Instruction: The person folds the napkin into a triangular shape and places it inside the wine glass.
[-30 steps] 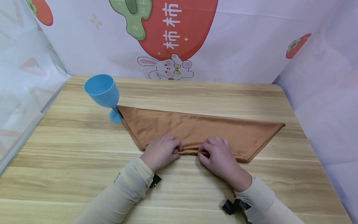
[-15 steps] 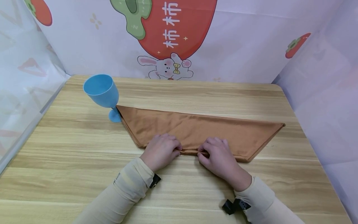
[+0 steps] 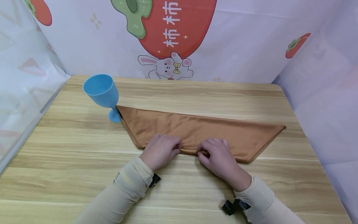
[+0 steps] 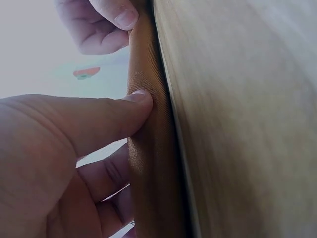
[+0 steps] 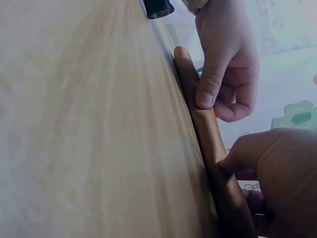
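A brown satiny cloth (image 3: 223, 132) lies folded in a long trapezoid across the table, its near edge turned up into a narrow fold. My left hand (image 3: 160, 151) pinches that fold left of its middle, the thumb (image 4: 133, 109) pressing the near side and the curled fingers behind. A short way to the right, my right hand (image 3: 219, 160) pinches the same edge between thumb and fingers. In the right wrist view the edge (image 5: 210, 131) looks like a rounded roll. Some fingertips are hidden behind the cloth.
A blue plastic goblet (image 3: 102, 91) stands at the back left, its foot beside the cloth's left corner. Printed fabric (image 3: 237, 40) hangs behind the wooden table (image 3: 70, 168) and along both sides. A black wrist camera (image 3: 229, 207) sits by the right sleeve.
Both hands stay almost in place on the near edge. The fold between them looks slightly smoother, and the cloth's right end has shifted a little toward me.
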### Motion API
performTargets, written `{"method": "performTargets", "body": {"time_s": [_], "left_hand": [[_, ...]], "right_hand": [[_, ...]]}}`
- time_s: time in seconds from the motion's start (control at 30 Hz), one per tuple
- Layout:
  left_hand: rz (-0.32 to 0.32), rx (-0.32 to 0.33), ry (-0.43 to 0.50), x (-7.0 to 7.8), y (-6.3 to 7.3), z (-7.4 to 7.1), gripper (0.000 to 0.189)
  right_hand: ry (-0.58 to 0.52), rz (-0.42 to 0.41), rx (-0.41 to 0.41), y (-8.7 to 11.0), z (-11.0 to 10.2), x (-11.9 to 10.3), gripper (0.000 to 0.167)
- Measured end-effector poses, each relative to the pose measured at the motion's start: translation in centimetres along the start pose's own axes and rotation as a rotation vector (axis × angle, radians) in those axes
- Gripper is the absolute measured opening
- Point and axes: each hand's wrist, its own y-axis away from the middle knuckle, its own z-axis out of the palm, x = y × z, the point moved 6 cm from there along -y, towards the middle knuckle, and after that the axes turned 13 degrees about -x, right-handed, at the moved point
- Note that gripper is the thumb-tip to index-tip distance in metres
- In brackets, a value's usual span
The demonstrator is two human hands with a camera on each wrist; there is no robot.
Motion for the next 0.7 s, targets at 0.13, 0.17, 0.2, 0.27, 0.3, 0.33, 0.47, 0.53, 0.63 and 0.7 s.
{"method": "performTargets", "body": {"time_s": [0.13,0.17,0.2,0.27,0.3,0.33,0.47,0.53,0.63,0.7], "left_hand": [[0.001,0.025,0.015,-0.16,-0.03,-0.08,0.026],[-0.001,0.027,0.015,-0.18,-0.02,-0.09,0.025],[-0.004,0.029,0.015,-0.21,-0.03,-0.08,0.024],[-0.010,0.030,0.014,-0.25,-0.02,-0.10,0.022],[-0.011,0.030,0.010,-0.25,-0.02,-0.11,0.021],[-0.013,0.031,0.007,-0.25,-0.03,-0.12,0.021],[-0.016,0.022,-0.021,-0.21,-0.04,-0.13,0.020],[-0.017,0.012,-0.033,-0.21,-0.07,-0.08,0.020],[-0.022,-0.008,-0.045,-0.25,-0.11,0.04,0.020],[-0.028,-0.018,-0.049,-0.27,-0.10,0.07,0.020]], "right_hand": [[0.020,-0.025,0.033,0.06,-0.20,-0.01,0.008],[0.025,-0.028,0.036,0.05,-0.22,-0.02,0.007],[0.029,-0.030,0.041,0.06,-0.26,-0.04,0.007],[0.035,-0.036,0.048,0.06,-0.32,-0.09,0.007],[0.036,-0.039,0.053,0.07,-0.34,-0.11,0.006],[0.036,-0.041,0.056,0.07,-0.35,-0.11,0.006],[0.036,-0.044,0.058,0.10,-0.42,-0.18,0.008],[0.040,-0.039,0.044,0.10,-0.41,-0.19,0.011],[0.051,-0.029,0.020,0.08,-0.34,-0.19,0.014],[0.060,-0.027,0.014,0.04,-0.30,-0.19,0.014]]}}
